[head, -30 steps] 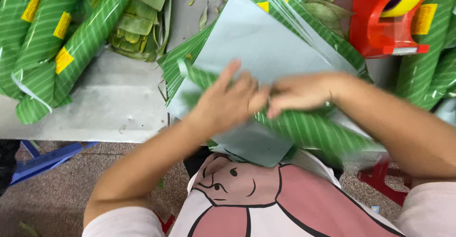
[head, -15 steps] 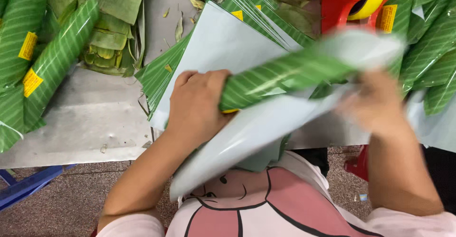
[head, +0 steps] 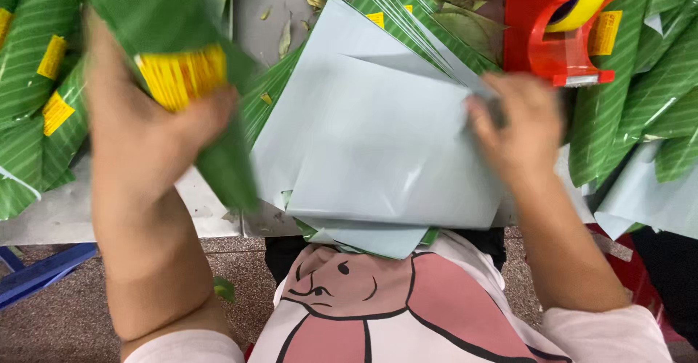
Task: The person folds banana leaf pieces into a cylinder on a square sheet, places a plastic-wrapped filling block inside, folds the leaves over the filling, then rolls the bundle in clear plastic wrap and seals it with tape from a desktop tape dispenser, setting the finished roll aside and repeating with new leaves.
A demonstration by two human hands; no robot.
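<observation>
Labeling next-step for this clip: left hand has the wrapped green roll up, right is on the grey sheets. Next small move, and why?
Probably set the green roll down with the finished rolls at the left. The left hand grips it lifted and clear of the stack, its yellow label already on, while the right hand pinches the edge of the top grey sheet.

A green striped wrapped package point(head: 182, 65), blurred, is gripped in the left hand point(head: 145, 137) at upper left; it bears a rectangular yellow label point(head: 182, 76). More green striped packages point(head: 29, 116) lie at far left on the surface point(head: 87, 210), each with a small yellow label point(head: 54, 112). A stack of pale grey-blue flat bags point(head: 378, 130) occupies the centre, green striped on the reverse; the right hand point(head: 520, 126) touches its right edge. Further green striped packages point(head: 640, 94) lie at right, one carrying a yellow label point(head: 603, 34).
</observation>
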